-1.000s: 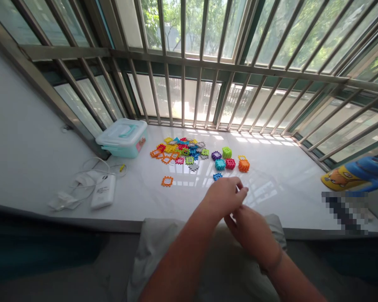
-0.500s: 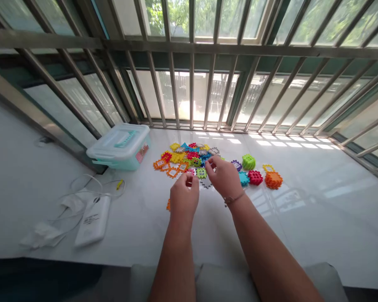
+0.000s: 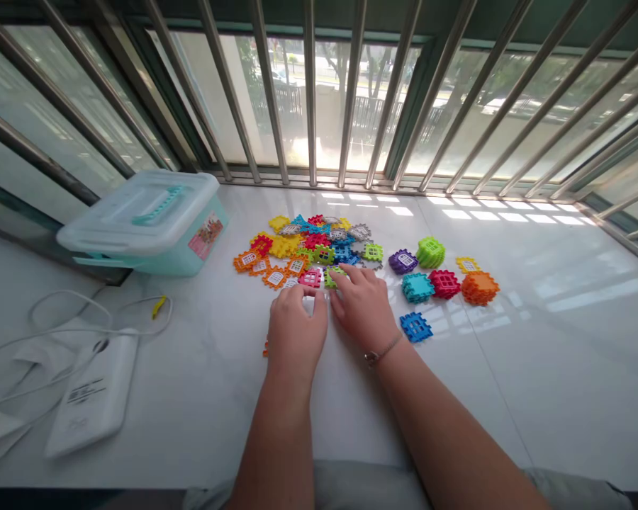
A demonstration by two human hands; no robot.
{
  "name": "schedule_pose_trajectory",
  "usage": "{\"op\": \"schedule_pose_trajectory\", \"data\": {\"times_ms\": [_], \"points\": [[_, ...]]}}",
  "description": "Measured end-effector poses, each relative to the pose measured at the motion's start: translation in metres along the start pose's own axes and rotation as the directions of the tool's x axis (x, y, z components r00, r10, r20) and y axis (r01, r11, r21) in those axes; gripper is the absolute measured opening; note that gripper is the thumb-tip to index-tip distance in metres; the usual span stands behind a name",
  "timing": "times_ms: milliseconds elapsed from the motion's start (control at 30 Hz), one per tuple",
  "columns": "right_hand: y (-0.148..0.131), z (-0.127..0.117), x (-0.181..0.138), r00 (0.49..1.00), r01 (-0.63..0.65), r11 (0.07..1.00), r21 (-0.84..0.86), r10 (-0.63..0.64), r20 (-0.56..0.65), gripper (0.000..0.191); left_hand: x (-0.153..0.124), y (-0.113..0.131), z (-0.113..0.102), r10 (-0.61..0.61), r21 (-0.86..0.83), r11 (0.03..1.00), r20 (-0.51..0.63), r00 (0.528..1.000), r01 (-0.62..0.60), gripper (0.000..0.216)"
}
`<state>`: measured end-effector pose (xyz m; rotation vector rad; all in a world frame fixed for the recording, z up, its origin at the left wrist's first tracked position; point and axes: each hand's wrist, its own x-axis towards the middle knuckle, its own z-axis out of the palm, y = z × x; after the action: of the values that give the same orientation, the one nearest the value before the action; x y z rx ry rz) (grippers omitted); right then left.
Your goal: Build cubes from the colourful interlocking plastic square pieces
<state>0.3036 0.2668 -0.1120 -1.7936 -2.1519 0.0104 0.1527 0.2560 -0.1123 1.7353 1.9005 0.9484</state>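
Setting: white stone window ledge (image 3: 510,368) under slanted window bars (image 3: 308,92), with daylight glaring off the polished top.
Pile of tiles (image 3: 308,244): small notched plastic squares in many colours lie heaped mid-ledge, just beyond both hands.
Left hand (image 3: 296,329): palm down with the knuckles up and the fingers curled to the ledge at the pile's near edge. Whether it pinches the pale tile (image 3: 309,303) beside its fingertips cannot be told.
Right hand (image 3: 362,304): palm down just beside the left, fingers loosely spread and gripping nothing. Its fingertips rest on a green tile (image 3: 334,275) at the pile's rim.
Orange tile (image 3: 266,347): it is mostly hidden under the left hand's outer edge.
Loose piece: a blue tile (image 3: 415,326) lies flat, right of the right wrist.
Built cubes: teal cube (image 3: 417,287), red cube (image 3: 444,283), orange cube (image 3: 478,287), green cube (image 3: 430,251) and purple cube (image 3: 403,261) stand in a cluster right of the pile.
Left side: a lidded storage box (image 3: 149,219) sits well apart from the pile, and a power bank (image 3: 93,397) with its cable (image 3: 58,326) lies nearer the ledge's front.
Handling note (judgement): a flat tile on slick stone probably lifts best if it is first slid clear of its neighbours, then taken by two opposite notched edges. Pressing down on the heap may scatter pieces toward the cubes.
Sorting note (judgement): one tile per hand, drawn from the pile's rim, should leave the rest undisturbed.
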Motion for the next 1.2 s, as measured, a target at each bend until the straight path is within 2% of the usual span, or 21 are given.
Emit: {"op": "schedule_pose_trajectory", "data": {"times_ms": [200,333,567,667,800,933,1067,1200], "points": [[-0.004,0.001,-0.001,0.995,-0.083,0.996,-0.021,0.084,0.054,0.03,-0.005,0.013,0.005,0.077,-0.169,0.982,-0.027,0.997,-0.08,0.011],[0.0,0.004,0.0,0.994,-0.105,0.994,-0.011,0.105,0.024,0.024,-0.008,0.017,0.006,0.09,-0.228,0.969,-0.038,0.995,-0.096,0.01],[0.002,0.006,0.003,0.992,-0.126,0.99,0.071,0.124,0.032,0.017,-0.006,0.017,0.006,-0.01,-0.326,0.945,0.01,1.0,0.013,0.013],[0.002,0.003,0.004,0.993,-0.107,0.982,0.154,0.114,-0.032,0.019,-0.004,0.015,0.007,-0.075,-0.418,0.905,0.034,0.997,0.083,0.018],[0.004,-0.002,0.004,0.974,0.036,0.936,0.349,0.045,-0.223,0.025,0.0,0.01,0.013,-0.237,-0.631,0.749,0.031,0.971,0.203,0.033],[0.002,-0.005,0.002,0.936,0.244,0.836,0.491,-0.07,-0.346,0.03,0.002,0.011,0.017,-0.336,-0.811,0.469,0.201,0.92,0.349,0.041],[-0.003,-0.007,-0.002,0.928,0.312,0.792,0.525,-0.135,-0.348,0.037,-0.001,0.021,0.011,-0.264,-0.876,0.225,0.366,0.892,0.426,0.044],[-0.002,-0.015,-0.003,0.944,0.271,0.811,0.519,-0.117,-0.309,0.044,-0.003,0.037,0.001,-0.129,-0.891,0.101,0.429,0.894,0.442,0.043]]}}
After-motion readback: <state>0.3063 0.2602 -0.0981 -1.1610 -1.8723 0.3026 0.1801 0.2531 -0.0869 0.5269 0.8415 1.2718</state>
